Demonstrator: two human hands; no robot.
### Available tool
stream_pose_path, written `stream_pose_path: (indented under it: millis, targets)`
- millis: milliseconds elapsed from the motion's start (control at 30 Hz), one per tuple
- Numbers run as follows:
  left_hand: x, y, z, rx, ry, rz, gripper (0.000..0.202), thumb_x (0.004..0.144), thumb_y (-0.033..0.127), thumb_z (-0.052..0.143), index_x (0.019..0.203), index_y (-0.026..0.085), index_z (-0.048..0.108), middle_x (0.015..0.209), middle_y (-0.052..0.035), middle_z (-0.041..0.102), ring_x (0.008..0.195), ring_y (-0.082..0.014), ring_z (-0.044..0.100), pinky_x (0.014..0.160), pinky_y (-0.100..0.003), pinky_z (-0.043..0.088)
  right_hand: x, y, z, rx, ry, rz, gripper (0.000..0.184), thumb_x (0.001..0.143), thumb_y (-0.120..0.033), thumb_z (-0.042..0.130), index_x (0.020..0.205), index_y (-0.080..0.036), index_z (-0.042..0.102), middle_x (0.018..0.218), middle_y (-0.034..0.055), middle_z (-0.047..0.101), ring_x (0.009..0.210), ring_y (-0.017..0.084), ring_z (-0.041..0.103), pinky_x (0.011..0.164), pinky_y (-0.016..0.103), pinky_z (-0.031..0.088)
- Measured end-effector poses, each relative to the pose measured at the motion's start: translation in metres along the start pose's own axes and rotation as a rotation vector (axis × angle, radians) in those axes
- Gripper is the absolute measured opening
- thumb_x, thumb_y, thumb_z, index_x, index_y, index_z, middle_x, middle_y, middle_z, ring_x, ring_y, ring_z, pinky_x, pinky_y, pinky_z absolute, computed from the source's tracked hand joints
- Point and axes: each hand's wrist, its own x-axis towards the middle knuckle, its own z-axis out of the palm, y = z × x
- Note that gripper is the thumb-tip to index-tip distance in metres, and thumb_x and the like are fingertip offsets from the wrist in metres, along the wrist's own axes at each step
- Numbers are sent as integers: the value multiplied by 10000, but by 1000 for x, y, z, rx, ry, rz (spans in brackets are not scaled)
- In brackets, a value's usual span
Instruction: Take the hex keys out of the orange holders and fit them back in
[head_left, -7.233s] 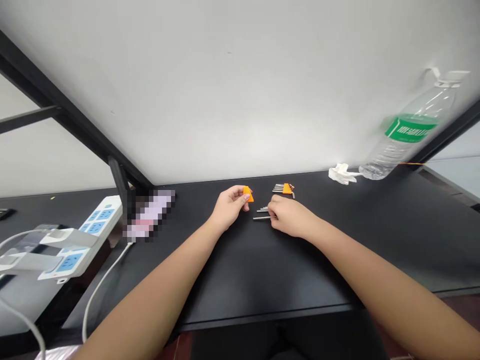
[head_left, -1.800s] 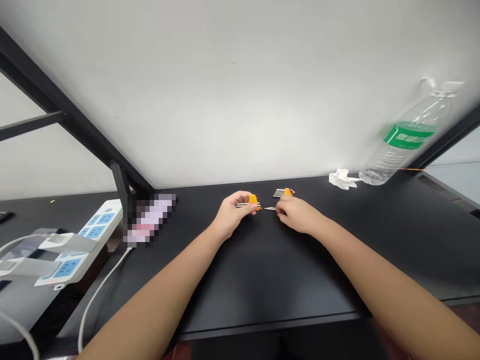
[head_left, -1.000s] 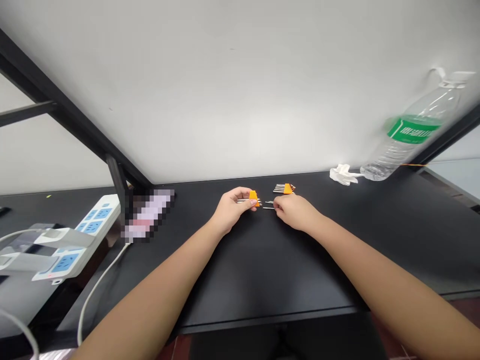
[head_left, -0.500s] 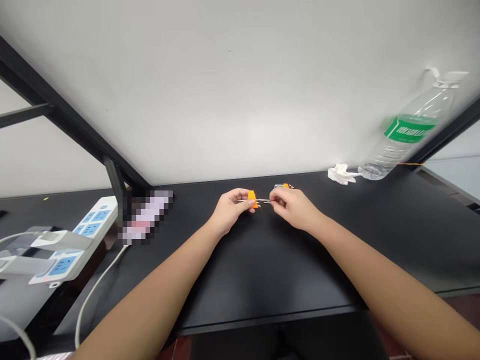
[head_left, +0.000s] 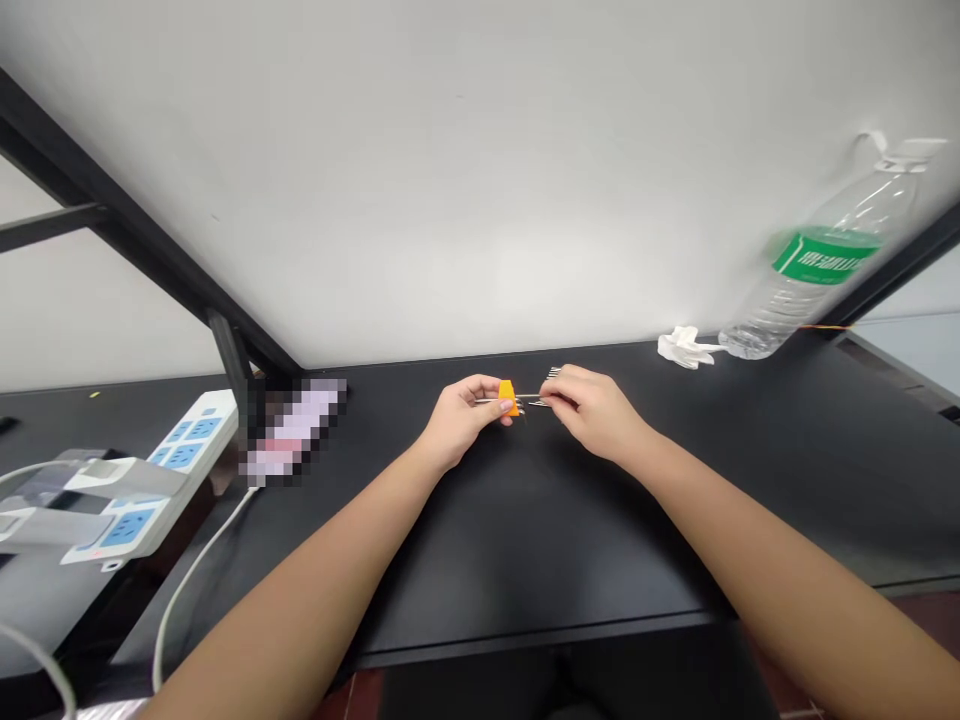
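My left hand pinches a small orange holder between thumb and fingers, just above the black tabletop. Several thin silvery rods run through this holder, looking like hex keys, though their exact shape is too small to tell. From the right, the closed fingertips of my right hand grip a thin metal rod whose other end reaches the holder. Behind the right hand, the tips of several more metal rods show; the rest of them is hidden by the hand.
Against the wall at right stands a large clear bottle with a green label, a crumpled tissue beside it. At left are a white power strip, a pixelated flat object, a cable and a black frame post.
The right hand has shifted slightly and now covers the second orange piece that showed behind it. The left hand keeps its hold on the orange holder; the view has moved a little.
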Motion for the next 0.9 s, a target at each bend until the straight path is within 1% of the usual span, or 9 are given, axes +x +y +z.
stream_pose_path:
  millis: [267, 367, 467, 533, 567, 633, 733, 800, 900]
  targets:
    - [-1, 2, 0, 58, -9, -7, 362, 716, 327, 891, 954, 126, 705, 877, -64, 744, 686, -140, 677, 685, -297, 574, -1, 3, 0, -38, -28, -42, 197, 1010, -144, 496, 962, -186, 683, 899, 59, 631, 783, 164, 572, 734, 306, 465]
    - [-2, 3, 1, 64, -53, -25, 366, 715, 331, 891, 953, 126, 702, 873, -66, 743, 673, -138, 673, 663, -293, 570, -1, 1, 0, -27, -49, -59, 207, 1017, -151, 482, 953, -188, 675, 884, 55, 622, 784, 164, 565, 731, 308, 464]
    - [-5, 5, 4, 75, -106, -45, 358, 716, 330, 889, 942, 124, 702, 856, -64, 738, 665, -137, 670, 672, -300, 573, -1, -6, 4, 79, -79, -71, 169, 994, -145, 500, 935, -198, 649, 889, 53, 625, 817, 171, 582, 750, 320, 479]
    - [-6, 7, 6, 92, -145, -55, 348, 720, 329, 886, 936, 119, 710, 851, -61, 733, 664, -132, 665, 689, -304, 576, -1, -13, 8, 225, -90, -23, 109, 963, -148, 527, 946, -203, 619, 951, 58, 618, 796, 162, 589, 719, 316, 494]
    - [-6, 7, 7, 88, -156, -59, 356, 721, 326, 885, 954, 119, 712, 861, -61, 733, 663, -130, 664, 695, -306, 579, -1, -15, 11, 310, -91, 24, 80, 948, -154, 540, 958, -206, 600, 987, 60, 607, 769, 151, 588, 687, 309, 499]
    - [-6, 8, 9, 45, -146, -59, 414, 719, 314, 887, 1038, 129, 698, 881, -59, 735, 669, -133, 670, 699, -312, 586, 0, -17, 14, 444, -84, 139, 80, 918, -165, 562, 984, -211, 561, 1011, 54, 585, 723, 134, 585, 635, 295, 500]
    - [-4, 5, 8, -23, -119, -30, 498, 737, 299, 877, 1155, 150, 652, 898, -60, 739, 703, -152, 694, 715, -325, 598, 1, -15, 17, 476, -136, 284, 143, 887, -187, 607, 1019, -215, 561, 930, 25, 603, 693, 137, 588, 621, 300, 495]
    - [-3, 2, 7, -17, -133, -1, 471, 763, 306, 859, 1159, 151, 658, 923, -65, 736, 723, -152, 696, 736, -329, 601, 1, -11, 18, 482, -203, 337, 143, 893, -228, 632, 1031, -214, 599, 875, 16, 633, 692, 146, 594, 631, 309, 498]
    - [-3, 0, 3, 67, -150, 22, 448, 794, 337, 828, 1180, 162, 681, 969, -65, 724, 743, -149, 686, 754, -335, 602, 0, -7, 21, 645, -252, 439, 151, 907, -305, 665, 1017, -208, 629, 877, 26, 672, 734, 159, 632, 666, 322, 538]
